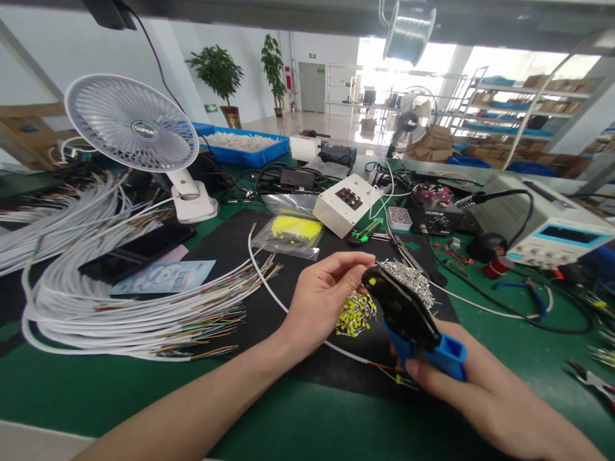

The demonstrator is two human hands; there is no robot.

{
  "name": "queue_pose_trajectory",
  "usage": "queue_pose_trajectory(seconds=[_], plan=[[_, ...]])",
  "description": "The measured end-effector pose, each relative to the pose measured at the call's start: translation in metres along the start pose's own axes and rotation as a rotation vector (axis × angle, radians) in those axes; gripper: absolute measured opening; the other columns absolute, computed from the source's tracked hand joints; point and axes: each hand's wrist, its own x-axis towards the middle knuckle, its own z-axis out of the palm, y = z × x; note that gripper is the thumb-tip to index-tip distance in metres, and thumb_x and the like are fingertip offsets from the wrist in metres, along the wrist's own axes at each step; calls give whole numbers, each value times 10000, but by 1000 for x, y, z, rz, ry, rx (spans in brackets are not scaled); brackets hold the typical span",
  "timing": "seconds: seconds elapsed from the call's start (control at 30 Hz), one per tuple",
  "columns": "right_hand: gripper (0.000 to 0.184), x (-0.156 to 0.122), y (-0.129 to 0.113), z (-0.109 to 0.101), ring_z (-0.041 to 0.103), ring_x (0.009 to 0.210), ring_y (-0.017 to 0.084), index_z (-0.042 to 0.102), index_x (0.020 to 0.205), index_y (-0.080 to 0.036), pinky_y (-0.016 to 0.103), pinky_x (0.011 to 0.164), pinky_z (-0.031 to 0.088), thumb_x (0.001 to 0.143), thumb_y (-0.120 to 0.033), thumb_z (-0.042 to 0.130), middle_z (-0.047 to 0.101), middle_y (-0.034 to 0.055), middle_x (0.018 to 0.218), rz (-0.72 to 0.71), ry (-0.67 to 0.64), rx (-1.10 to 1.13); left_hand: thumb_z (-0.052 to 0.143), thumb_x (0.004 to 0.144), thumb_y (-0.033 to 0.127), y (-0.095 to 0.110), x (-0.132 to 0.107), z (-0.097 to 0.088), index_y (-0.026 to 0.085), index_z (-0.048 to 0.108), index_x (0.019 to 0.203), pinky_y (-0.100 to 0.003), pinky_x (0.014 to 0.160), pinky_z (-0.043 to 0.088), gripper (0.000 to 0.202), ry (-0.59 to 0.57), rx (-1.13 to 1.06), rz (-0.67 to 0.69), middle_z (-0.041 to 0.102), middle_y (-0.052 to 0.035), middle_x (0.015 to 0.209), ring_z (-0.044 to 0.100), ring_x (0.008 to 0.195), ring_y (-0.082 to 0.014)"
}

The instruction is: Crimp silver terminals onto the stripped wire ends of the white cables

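Observation:
My right hand [461,371] is wrapped round the blue handles of a black-headed crimping tool [406,307], which tilts up and to the left. Thumb and fingertips of my left hand [321,298] are pinched together right at the tool's jaws; what lies between them is too small to make out. Below the jaws is a pile of yellow-sleeved terminals [355,314]. Bare silver terminals [410,282] are heaped behind the tool. A white cable [343,352] runs under my left wrist, its thin coloured wires ending near my right hand, some with yellow tips.
White cables [144,326] with stripped coloured ends spread over the left side, a phone [139,253] on top. A fan [134,128], a bag of yellow sleeves [293,230] and a switch box [346,205] stand behind. At right are a power supply [542,218] and pliers [593,381].

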Motion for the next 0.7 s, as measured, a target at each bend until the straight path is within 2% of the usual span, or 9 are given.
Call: queue_pose_trajectory(seconds=[0.1,0.17,0.23,0.33,0.5,0.7], plan=[[554,4,4,-14,579,1131,328,513,1345,-237,497,965,501,804,-190,625,608,136,1290,-333,242,-568,698,939,330,1,2,-1,203,726,1110,-222,748,540,214,50,111,33,772,-50,998,685,830,-128],[624,10,7,-19,567,1100,339,483,1345,-201,510,927,510,737,-139,612,603,147,1246,-444,318,-789,693,943,339,2,1,-1,211,716,1107,-208,734,530,210,71,148,51,773,-42,989,684,827,-122],[617,14,9,-22,565,1069,341,480,1329,-167,505,878,529,723,-135,592,602,157,1214,-487,365,-920,693,943,349,2,0,0,215,713,1100,-205,754,526,208,79,175,57,773,-41,998,694,870,-130],[565,17,8,-22,573,1036,326,488,1304,-141,475,822,552,743,-136,553,605,163,1194,-518,393,-1005,707,931,362,1,-1,1,215,718,1088,-223,786,532,215,83,189,47,771,-46,1005,710,912,-152],[555,18,5,-19,575,1050,330,494,1294,-122,470,819,559,742,-143,542,605,170,1199,-524,411,-1058,720,915,382,0,-1,0,210,728,1061,-263,803,547,226,102,218,43,769,-52,970,721,902,-178],[558,20,7,-20,582,1047,331,496,1289,-124,457,797,562,734,-144,541,610,164,1185,-505,418,-1068,703,931,366,1,0,0,210,726,1059,-239,816,527,203,94,261,87,754,-34,931,696,871,-147]])
